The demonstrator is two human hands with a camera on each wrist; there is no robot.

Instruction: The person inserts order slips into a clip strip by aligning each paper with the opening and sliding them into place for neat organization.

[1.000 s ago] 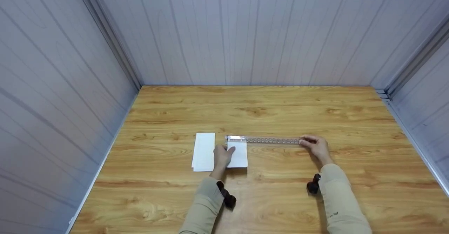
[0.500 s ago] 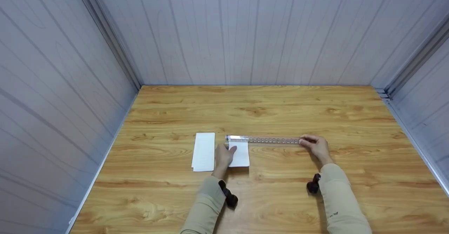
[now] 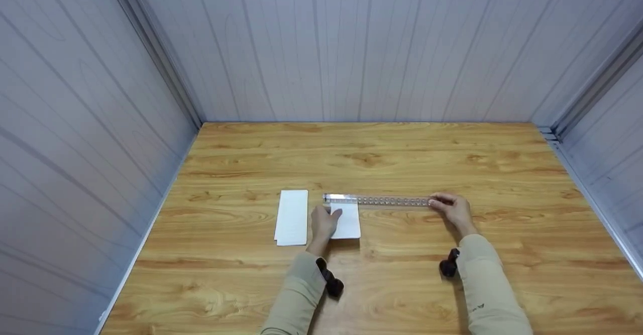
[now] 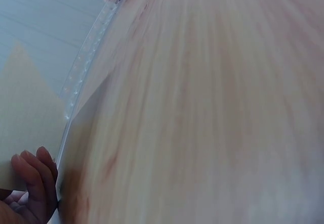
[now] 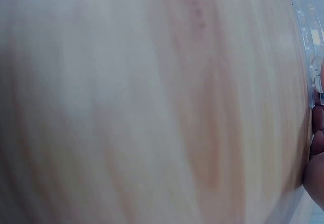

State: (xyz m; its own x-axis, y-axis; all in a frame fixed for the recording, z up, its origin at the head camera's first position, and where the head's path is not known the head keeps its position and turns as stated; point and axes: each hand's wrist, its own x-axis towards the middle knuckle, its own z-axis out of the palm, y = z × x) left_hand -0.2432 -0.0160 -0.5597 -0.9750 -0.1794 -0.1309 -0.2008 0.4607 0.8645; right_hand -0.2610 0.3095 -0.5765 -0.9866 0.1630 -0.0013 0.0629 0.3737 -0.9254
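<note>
My left hand pinches a small white piece of paper at its left side, thumb on top. From below, in the left wrist view, the paper looks tan and the fingers curl against it. A clear ruler with a row of round holes lies crosswise along the paper's far edge, overlapping it there. At the ruler's right end, my right hand pinches it between thumb and fingers. Only part of the right hand shows in the right wrist view, beside the ruler.
Just left of the left hand, white rectangular sheets lie stacked, slightly offset, on the wood-grain table. Pale panel walls rise at the back and both sides. A black wrist camera sits near the left cuff.
My left hand has slid a little to the right with the small paper, along the ruler. The ruler, the right hand and the stacked sheets have stayed put.
</note>
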